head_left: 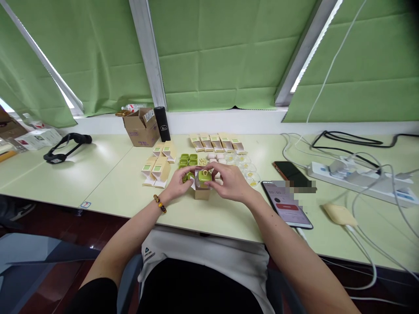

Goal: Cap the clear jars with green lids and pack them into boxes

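Between the fingers and thumb of my right hand [225, 181] is a small green lidded pot [204, 176] with a pale ring on top. It sits right at the open top of a small tan carton [202, 194] standing near the table's front edge; how far inside it reaches, I cannot tell. My left hand [178, 183], with a beaded bracelet [159, 203] on its wrist, grips the carton's upper left side. Just behind are green square cups [188, 158], small pale ring pieces [203, 162], pinkish-white blocks [216, 156] and clear plastic pieces [250, 167] with yellow spots.
Several tan cartons [160, 169] stand left, with another row of cartons [215, 141] behind. A cardboard box [141, 127] and black cylinder [162, 124] are at the back. Phones [285, 203], a power strip [363, 183], a yellow case [339, 214] and cables lie right.
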